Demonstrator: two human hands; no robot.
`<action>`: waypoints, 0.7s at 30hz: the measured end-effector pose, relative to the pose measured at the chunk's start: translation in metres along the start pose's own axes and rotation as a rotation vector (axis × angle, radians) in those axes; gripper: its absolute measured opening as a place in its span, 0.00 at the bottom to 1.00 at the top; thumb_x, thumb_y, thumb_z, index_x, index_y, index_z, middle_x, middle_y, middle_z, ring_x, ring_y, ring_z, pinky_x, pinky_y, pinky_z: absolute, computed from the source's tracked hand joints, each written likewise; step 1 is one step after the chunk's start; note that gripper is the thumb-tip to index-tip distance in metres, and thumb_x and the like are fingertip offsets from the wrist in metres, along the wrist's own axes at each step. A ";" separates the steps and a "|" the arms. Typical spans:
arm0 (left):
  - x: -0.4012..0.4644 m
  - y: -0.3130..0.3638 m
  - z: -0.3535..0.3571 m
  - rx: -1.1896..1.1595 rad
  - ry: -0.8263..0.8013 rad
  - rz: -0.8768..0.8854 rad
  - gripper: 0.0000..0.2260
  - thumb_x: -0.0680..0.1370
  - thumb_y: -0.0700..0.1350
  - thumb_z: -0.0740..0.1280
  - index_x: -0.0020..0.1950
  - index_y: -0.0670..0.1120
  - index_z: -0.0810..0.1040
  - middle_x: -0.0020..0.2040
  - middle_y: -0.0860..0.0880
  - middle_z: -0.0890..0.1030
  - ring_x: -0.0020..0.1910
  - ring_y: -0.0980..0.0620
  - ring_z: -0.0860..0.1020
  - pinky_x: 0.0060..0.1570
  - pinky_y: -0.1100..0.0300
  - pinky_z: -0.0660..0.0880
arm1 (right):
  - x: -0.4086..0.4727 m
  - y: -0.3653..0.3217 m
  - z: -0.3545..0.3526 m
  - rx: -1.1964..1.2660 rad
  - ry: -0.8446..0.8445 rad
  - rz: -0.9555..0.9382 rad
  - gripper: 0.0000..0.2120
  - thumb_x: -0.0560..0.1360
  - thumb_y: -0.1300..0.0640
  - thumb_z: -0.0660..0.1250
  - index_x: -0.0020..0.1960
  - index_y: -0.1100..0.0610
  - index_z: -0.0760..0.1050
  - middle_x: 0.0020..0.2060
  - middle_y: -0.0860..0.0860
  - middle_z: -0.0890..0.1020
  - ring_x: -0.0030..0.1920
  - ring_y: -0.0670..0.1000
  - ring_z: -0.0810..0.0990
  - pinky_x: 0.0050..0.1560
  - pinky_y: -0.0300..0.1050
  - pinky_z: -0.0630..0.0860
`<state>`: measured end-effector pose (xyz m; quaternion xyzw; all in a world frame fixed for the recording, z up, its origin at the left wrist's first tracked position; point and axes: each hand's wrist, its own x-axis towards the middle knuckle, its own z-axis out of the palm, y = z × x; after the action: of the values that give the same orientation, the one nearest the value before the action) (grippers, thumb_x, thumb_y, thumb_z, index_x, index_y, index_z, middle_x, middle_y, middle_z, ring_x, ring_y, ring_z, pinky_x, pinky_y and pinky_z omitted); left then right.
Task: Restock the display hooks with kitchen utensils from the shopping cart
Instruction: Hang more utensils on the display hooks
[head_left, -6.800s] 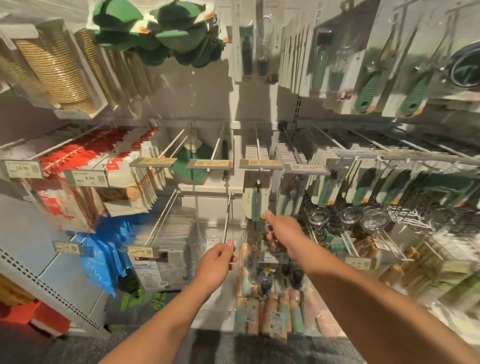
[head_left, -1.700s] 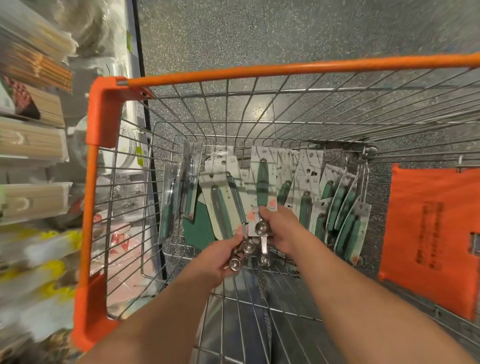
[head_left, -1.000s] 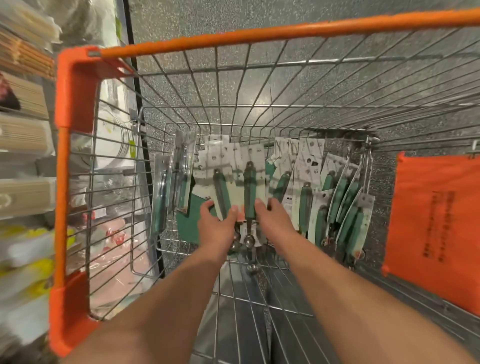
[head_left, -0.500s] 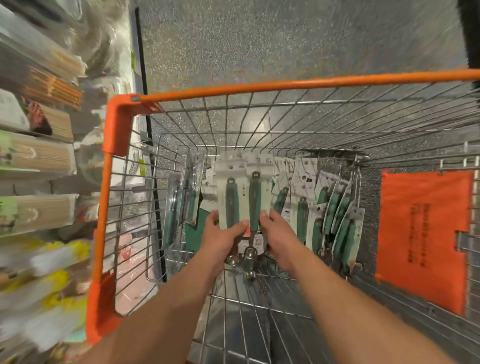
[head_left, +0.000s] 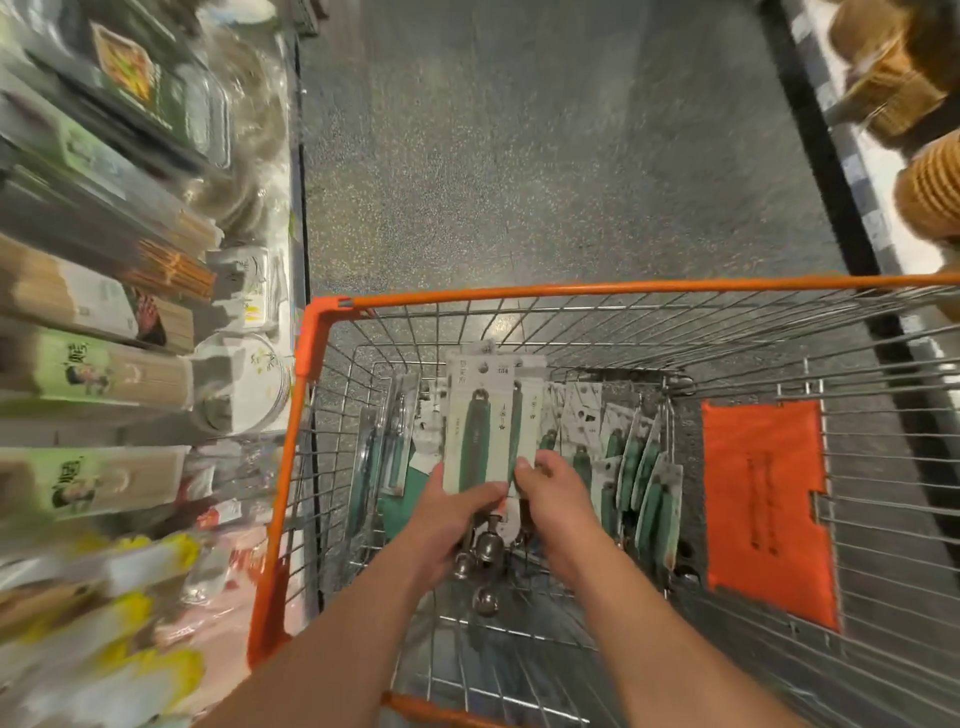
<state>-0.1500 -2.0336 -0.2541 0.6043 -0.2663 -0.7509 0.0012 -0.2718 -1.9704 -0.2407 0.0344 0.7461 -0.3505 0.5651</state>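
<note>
Your left hand (head_left: 447, 512) and right hand (head_left: 553, 493) both reach forward, fingers curled, gripping carded green-handled utensils (head_left: 485, 431) upright over the shopping cart (head_left: 306, 364); more packs (head_left: 644, 478) lean inside.

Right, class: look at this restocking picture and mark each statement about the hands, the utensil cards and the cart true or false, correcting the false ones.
1. Both hands grip the bunch of carded utensils. True.
2. The shopping cart has a blue rim. False: it is orange.
3. The utensil handles are green. True.
4. The left hand rests on the cart rim. False: it holds the cards beside the right hand.
5. More carded utensils remain in the cart. True.
</note>
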 end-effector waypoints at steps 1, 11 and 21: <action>-0.005 0.000 0.001 0.008 0.000 0.008 0.29 0.71 0.39 0.80 0.69 0.45 0.72 0.53 0.38 0.87 0.49 0.39 0.87 0.50 0.42 0.84 | -0.004 -0.001 -0.003 -0.020 0.006 -0.026 0.16 0.83 0.49 0.64 0.68 0.54 0.74 0.61 0.54 0.83 0.56 0.54 0.83 0.59 0.55 0.81; -0.082 0.008 0.029 -0.129 0.118 0.281 0.35 0.63 0.50 0.83 0.68 0.47 0.76 0.54 0.44 0.87 0.54 0.42 0.86 0.60 0.39 0.80 | -0.077 -0.042 -0.039 -0.023 -0.097 -0.236 0.06 0.85 0.58 0.63 0.54 0.55 0.80 0.47 0.53 0.88 0.42 0.52 0.87 0.41 0.49 0.83; -0.192 -0.041 0.009 -0.526 0.558 0.552 0.21 0.75 0.35 0.76 0.66 0.44 0.78 0.52 0.41 0.87 0.50 0.40 0.86 0.53 0.40 0.83 | -0.164 -0.048 -0.004 -0.255 -0.465 -0.460 0.08 0.86 0.61 0.59 0.54 0.58 0.77 0.40 0.53 0.86 0.33 0.47 0.84 0.28 0.41 0.77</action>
<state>-0.0932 -1.9327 -0.0957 0.6688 -0.2072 -0.5735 0.4253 -0.2374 -1.9482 -0.0744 -0.2862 0.6233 -0.3712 0.6260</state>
